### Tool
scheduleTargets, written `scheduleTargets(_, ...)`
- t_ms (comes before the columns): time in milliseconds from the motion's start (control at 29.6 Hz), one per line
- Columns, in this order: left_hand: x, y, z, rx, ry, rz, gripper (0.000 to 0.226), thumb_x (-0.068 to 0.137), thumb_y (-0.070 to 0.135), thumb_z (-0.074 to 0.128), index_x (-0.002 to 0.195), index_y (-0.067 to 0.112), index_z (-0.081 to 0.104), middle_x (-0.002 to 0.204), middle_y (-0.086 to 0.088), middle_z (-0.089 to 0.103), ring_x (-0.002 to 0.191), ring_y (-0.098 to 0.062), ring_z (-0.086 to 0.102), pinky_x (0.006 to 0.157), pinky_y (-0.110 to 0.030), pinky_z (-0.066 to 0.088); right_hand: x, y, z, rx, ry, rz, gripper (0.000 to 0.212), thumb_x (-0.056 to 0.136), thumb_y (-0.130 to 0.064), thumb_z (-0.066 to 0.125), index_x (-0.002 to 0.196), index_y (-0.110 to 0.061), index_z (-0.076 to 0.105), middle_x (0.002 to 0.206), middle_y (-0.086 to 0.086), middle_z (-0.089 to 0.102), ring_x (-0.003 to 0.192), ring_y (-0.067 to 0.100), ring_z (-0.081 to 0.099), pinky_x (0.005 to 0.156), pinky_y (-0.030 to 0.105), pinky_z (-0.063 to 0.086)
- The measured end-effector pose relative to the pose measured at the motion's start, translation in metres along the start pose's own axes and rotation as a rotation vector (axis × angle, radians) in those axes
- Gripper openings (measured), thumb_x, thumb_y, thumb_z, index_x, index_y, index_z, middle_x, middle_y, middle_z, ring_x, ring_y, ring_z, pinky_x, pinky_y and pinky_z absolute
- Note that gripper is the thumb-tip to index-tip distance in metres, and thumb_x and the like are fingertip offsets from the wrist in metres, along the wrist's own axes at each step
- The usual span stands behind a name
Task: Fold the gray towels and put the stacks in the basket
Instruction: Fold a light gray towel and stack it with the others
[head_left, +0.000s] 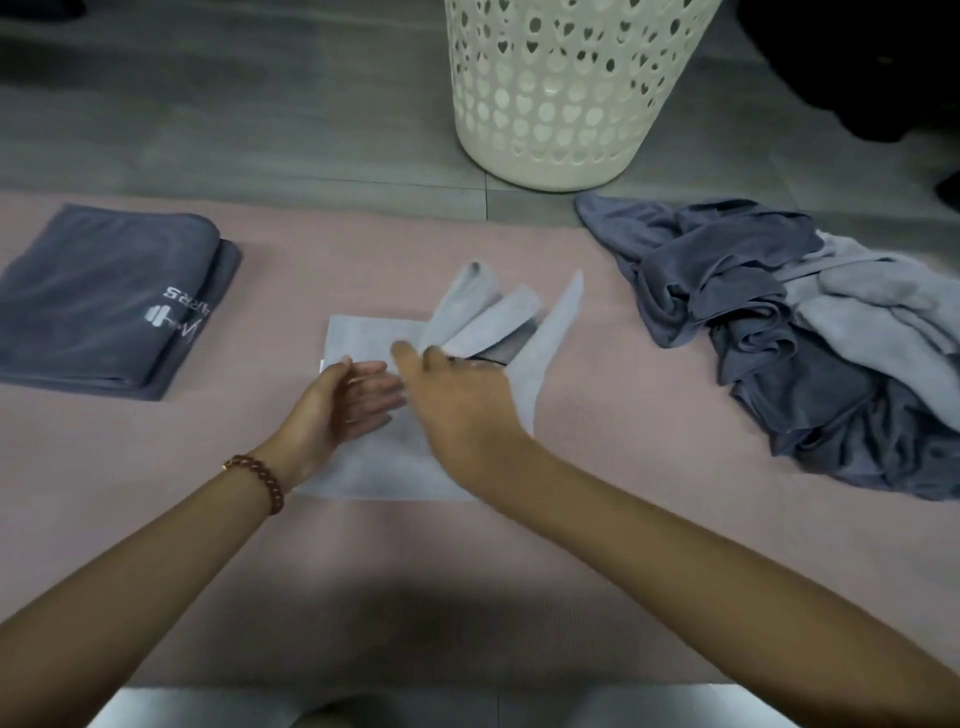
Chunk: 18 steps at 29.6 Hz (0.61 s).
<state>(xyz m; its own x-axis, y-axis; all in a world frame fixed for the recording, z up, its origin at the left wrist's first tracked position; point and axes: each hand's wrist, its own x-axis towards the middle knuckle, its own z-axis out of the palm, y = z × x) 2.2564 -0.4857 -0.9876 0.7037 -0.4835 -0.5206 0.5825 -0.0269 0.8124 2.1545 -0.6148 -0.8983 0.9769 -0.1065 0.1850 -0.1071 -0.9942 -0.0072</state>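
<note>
Left hand (343, 405): fingers straight, pressing the light gray towel (374, 467) flat on the pink mat (363, 571). Right hand (462, 400): fingers partly hidden, apparently curled round the towel's raised flap. Folded dark stack (109, 301) lies left, unfolded pile (779, 322) right, basket (561, 93) beyond.

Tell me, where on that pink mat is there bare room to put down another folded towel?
Bare pink mat lies between the folded dark gray towels and the light gray towel, and along the near edge under the arms. The left hand and right hand fill the middle; the unfolded towel pile crowds the right.
</note>
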Motion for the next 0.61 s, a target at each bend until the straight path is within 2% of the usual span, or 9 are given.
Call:
scheduleTargets(34,0.0,-0.003,-0.002,-0.041,-0.009,-0.042,0.044,0.099,0.043,0.029,0.115,0.012,0.056,0.098,-0.004,0.068,0.084,-0.016,0.068,0.078,-0.032,0.051,-0.008,-0.013,0.008,0.051,-0.034,-0.111,0.039,0.077,-0.018,0.043,0.109,-0.02,0.064,0.084,-0.002,0.067,0.07,0.016,0.066,0.059,0.028,0.043)
scheduleTargets(101,-0.001,-0.01,-0.005,-0.061,-0.008,-0.081,0.048,0.096,0.049,0.032,0.124,0.015,0.051,0.111,-0.008,0.062,0.097,-0.021,0.061,0.082,-0.033,0.048,-0.024,-0.023,0.029,0.095,-0.073,-0.332,0.047,0.073,-0.03,0.06,0.118,-0.019,0.059,0.109,-0.001,0.065,0.096,0.017,0.061,0.087,0.032,0.039)
scheduleTargets(169,0.0,-0.014,-0.005,-0.066,0.022,-0.081,0.044,0.089,0.054,0.049,0.119,0.023,0.053,0.113,-0.008,0.061,0.098,-0.022,0.059,0.085,-0.032,0.047,-0.036,-0.014,0.038,0.205,-0.067,-0.371,0.055,0.073,-0.031,0.062,0.124,-0.015,0.053,0.126,0.004,0.056,0.115,0.021,0.049,0.101,0.034,0.029)
scheduleTargets(203,0.001,-0.015,-0.003,-0.034,0.016,-0.056,0.041,0.081,0.055,0.057,0.11,0.026,0.054,0.107,-0.007,0.061,0.091,-0.02,0.059,0.08,-0.03,0.048,-0.04,-0.005,0.043,0.249,-0.051,-0.322,0.055,0.074,-0.031,0.059,0.125,-0.013,0.051,0.128,0.007,0.054,0.117,0.023,0.046,0.103,0.036,0.028)
scheduleTargets(271,0.004,-0.015,0.002,0.158,-0.021,0.025,0.031,0.072,0.05,0.063,0.092,0.029,0.053,0.092,-0.004,0.059,0.08,-0.019,0.057,0.071,-0.027,0.047,-0.048,0.018,0.055,0.279,-0.083,-0.166,0.056,0.076,-0.035,0.048,0.126,-0.01,0.048,0.131,0.011,0.052,0.12,0.029,0.046,0.105,0.041,0.033)
scheduleTargets(372,0.008,-0.016,0.014,0.403,0.027,0.119,0.026,0.08,0.039,0.065,0.104,0.033,0.055,0.093,0.0,0.058,0.083,-0.011,0.056,0.072,-0.02,0.043,-0.06,0.055,0.074,0.357,-0.214,0.06,0.069,0.081,-0.046,0.04,0.137,-0.007,0.038,0.144,0.014,0.038,0.134,0.031,0.036,0.11,0.044,0.032)
scheduleTargets(440,0.013,-0.016,0.024,0.475,0.072,0.2,0.022,0.089,0.025,0.063,0.109,0.023,0.054,0.088,0.0,0.052,0.079,-0.011,0.051,0.066,-0.015,0.042,-0.065,0.072,0.082,0.429,-0.314,0.175,0.072,0.085,-0.052,0.044,0.142,-0.011,0.032,0.149,0.009,0.029,0.139,0.025,0.026,0.114,0.04,0.025)
scheduleTargets(541,0.028,-0.014,0.036,0.513,0.191,0.271,0.012,0.088,0.019,0.064,0.096,0.015,0.055,0.077,0.002,0.049,0.07,-0.011,0.048,0.066,-0.021,0.041,-0.063,0.076,0.088,0.418,-0.215,0.143,0.067,0.078,-0.055,0.038,0.128,-0.012,0.049,0.13,0.008,0.045,0.124,0.026,0.041,0.104,0.04,0.036)
scheduleTargets(609,0.037,-0.011,0.038,0.562,0.213,0.249,0.017,0.085,0.023,0.068,0.079,0.015,0.054,0.069,0.003,0.049,0.063,-0.01,0.048,0.062,-0.022,0.04,-0.05,0.068,0.086,0.407,-0.141,0.081,0.062,0.077,-0.055,0.041,0.121,-0.012,0.053,0.117,0.006,0.051,0.109,0.024,0.049,0.095,0.036,0.041)
